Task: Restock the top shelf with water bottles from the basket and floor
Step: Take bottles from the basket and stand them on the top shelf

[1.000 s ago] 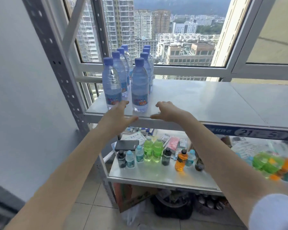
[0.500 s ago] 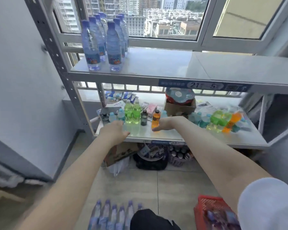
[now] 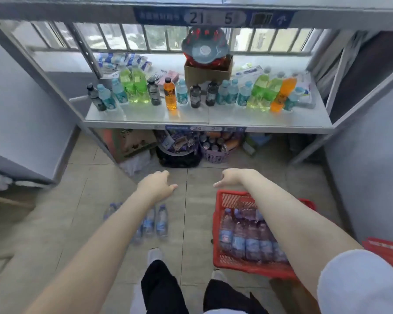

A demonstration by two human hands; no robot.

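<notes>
Down on the floor in front of the rack, plenty of stock waits, so the job looks far from finished; the red basket [image 3: 233, 198], by the person's right foot, holds a row of water bottles [image 3: 245, 240] packed side by side toward its near wall, while its far end shows bare mesh; a smaller cluster of floor bottles [image 3: 156, 223] sits left of the basket, partly hidden by the left forearm; only the front edge of the top shelf [image 3: 89, 12] shows, so how many bottles it carries cannot be told; both hands hold nothing; the left hand [image 3: 157, 185] hangs above the floor cluster with fingers loosely curled, and the right hand [image 3: 230, 177] hovers just past the basket's far rim, fingers likewise relaxed; the middle shelf [image 3: 213, 118] carries coloured drink bottles near its front edge and a cardboard box [image 3: 208, 73] at the back; a purple basket [image 3: 213, 154] of cans sits beneath.
</notes>
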